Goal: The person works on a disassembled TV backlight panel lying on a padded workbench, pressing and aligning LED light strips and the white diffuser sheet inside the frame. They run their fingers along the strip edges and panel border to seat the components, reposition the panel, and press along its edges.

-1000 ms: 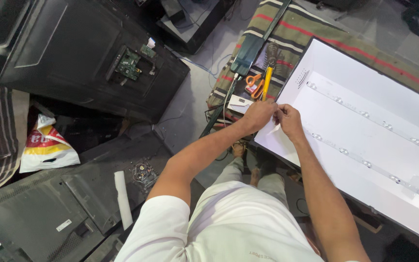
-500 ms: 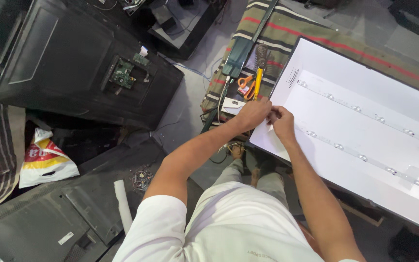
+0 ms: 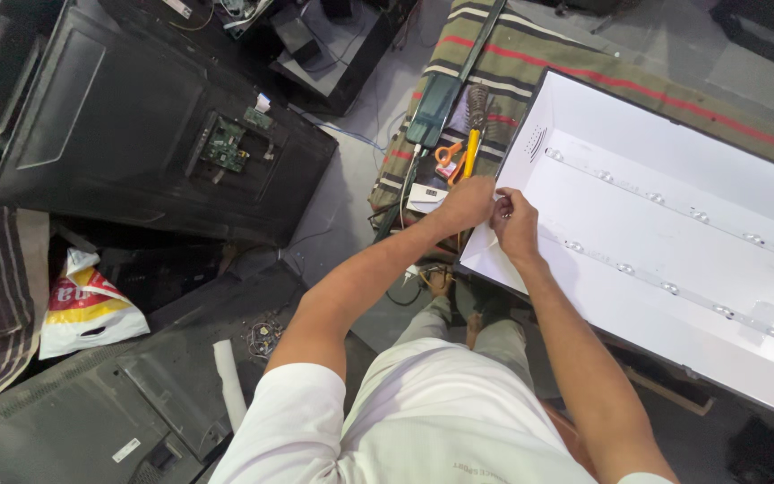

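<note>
Head view: since a moment ago both hands have stayed at the left edge of the white backlight panel [image 3: 674, 224], centre frame. Left hand [image 3: 466, 204] and right hand [image 3: 516, 226] are curled, pinching something small there, too small to identify.

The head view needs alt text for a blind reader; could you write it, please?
Both hands, left and right, meet at the near edge of a white panel with two light strips. A black TV back lies to the left.
</note>
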`<action>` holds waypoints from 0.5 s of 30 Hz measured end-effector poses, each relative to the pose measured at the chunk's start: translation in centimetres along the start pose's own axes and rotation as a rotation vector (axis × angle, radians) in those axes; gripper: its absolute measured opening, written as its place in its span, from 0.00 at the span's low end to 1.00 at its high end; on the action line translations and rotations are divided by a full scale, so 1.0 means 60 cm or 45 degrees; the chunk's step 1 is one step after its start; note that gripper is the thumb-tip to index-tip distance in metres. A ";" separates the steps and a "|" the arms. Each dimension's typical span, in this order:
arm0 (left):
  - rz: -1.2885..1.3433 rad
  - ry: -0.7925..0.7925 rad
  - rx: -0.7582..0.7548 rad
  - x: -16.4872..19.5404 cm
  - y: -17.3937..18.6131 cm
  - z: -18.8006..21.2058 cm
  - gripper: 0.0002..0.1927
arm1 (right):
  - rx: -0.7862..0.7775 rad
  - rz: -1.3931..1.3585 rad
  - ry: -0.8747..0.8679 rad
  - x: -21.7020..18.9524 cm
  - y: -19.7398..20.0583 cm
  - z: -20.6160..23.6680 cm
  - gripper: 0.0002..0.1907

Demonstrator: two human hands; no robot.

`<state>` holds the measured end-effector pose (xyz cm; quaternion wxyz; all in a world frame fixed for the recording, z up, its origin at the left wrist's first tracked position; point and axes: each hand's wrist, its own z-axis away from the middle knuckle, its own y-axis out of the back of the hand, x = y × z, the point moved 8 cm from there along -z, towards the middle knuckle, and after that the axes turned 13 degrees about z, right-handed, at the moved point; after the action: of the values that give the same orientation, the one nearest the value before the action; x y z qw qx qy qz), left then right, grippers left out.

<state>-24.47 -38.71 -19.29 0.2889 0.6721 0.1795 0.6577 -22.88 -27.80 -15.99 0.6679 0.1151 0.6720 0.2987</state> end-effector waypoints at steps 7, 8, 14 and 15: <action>0.033 0.146 -0.031 -0.007 0.001 -0.003 0.08 | -0.039 0.152 0.176 -0.014 0.008 -0.012 0.11; 0.036 0.142 -0.022 -0.007 0.001 -0.004 0.08 | -0.032 0.178 0.226 -0.017 0.010 -0.014 0.11; 0.060 0.161 0.027 -0.012 0.003 -0.005 0.08 | -0.011 0.202 0.350 -0.021 0.011 -0.023 0.10; 0.067 0.168 0.036 -0.012 0.004 -0.005 0.08 | -0.010 0.200 0.356 -0.021 0.011 -0.023 0.10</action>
<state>-24.85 -39.31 -19.71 0.2498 0.6357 0.1896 0.7053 -24.28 -28.32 -14.69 0.5429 0.1221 0.7461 0.3656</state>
